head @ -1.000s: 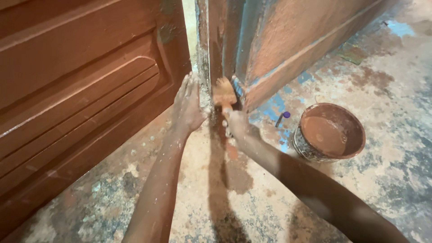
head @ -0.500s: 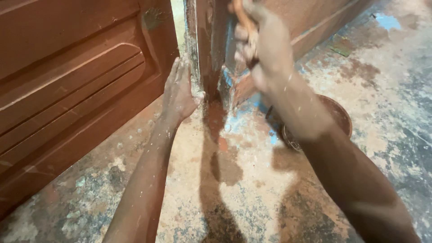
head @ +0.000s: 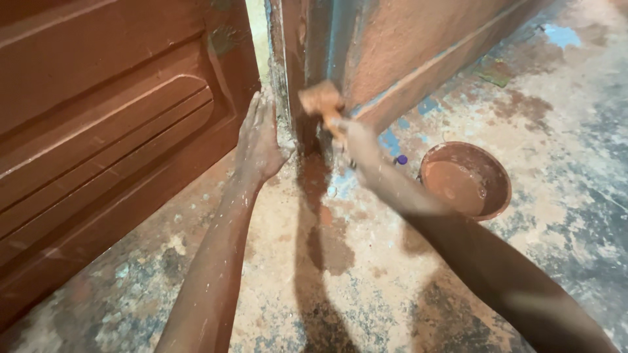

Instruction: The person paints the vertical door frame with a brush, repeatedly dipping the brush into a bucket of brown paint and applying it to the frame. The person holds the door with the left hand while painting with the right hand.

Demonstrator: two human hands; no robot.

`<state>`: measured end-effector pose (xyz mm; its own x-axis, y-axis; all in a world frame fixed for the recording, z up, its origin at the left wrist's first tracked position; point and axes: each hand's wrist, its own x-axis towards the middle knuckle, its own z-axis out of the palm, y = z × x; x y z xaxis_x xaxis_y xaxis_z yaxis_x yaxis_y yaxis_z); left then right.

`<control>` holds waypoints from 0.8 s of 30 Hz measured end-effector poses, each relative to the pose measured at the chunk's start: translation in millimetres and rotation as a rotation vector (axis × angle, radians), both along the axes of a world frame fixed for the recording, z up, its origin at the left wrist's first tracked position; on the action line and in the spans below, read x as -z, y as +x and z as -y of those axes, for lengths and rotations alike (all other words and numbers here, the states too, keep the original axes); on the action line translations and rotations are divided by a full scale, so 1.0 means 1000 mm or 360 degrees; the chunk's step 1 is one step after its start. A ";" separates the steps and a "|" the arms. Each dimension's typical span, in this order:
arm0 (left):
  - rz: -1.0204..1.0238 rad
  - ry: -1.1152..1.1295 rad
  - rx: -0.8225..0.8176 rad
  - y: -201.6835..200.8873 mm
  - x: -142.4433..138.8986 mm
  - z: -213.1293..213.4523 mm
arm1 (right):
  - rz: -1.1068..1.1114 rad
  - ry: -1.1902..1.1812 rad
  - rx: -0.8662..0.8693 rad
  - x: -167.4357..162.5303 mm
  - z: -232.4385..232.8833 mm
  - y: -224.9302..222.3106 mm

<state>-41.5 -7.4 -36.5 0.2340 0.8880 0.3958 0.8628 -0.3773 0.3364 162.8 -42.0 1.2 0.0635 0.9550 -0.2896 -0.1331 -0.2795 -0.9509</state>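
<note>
Fingers (head: 345, 134) around brush (head: 320, 99), against door frame (head: 307, 59)

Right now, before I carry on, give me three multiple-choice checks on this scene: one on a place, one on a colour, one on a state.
1. Where does the round bowl stand?
A. On the floor, on the right hand's side
B. On top of the door
C. In the left hand

2. What colour is the paint in the bowl?
A. White
B. Reddish brown
C. Green

3. What is the right hand doing?
A. Lying flat on the floor
B. Gripping a paintbrush whose bristles are at the door frame
C. Holding the bowl's rim

Answers: 1 A, the bowl sits on the stained floor beside the right forearm. 2 B, its inside matches the brown door. 3 B, the hand closes on the handle, while the left hand rests open at the door's edge.
</note>
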 end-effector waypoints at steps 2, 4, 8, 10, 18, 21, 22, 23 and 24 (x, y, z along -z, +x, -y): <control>-0.0013 0.0027 0.0012 -0.002 0.001 -0.001 | -0.0021 0.0095 -0.0062 -0.024 -0.007 -0.001; 0.0018 -0.0027 0.0011 -0.005 0.003 -0.001 | -0.0201 0.0284 -0.0096 -0.061 -0.022 0.013; 0.0112 -0.0035 0.0016 -0.009 0.010 -0.004 | -0.0347 0.0699 -0.0182 -0.117 -0.039 0.041; 0.0103 0.0004 0.0056 -0.010 0.016 -0.003 | -0.0691 0.0868 -0.0576 -0.121 -0.038 0.044; -0.0009 -0.0053 0.0046 -0.014 0.025 -0.005 | -0.0089 0.0277 -0.0010 0.001 0.019 0.016; 0.0018 -0.0030 0.0044 -0.011 0.022 -0.004 | 0.0120 0.0046 -0.0110 0.054 0.024 0.023; 0.0048 -0.0011 0.0054 -0.009 0.021 -0.003 | 0.0125 -0.0007 -0.0126 0.069 0.020 0.023; 0.0045 0.0000 0.0058 -0.007 0.019 -0.003 | 0.0130 -0.0058 -0.0138 0.082 0.016 0.024; 0.0041 0.0008 0.0062 -0.004 0.017 -0.003 | 0.0133 -0.0111 -0.0150 0.093 0.012 0.024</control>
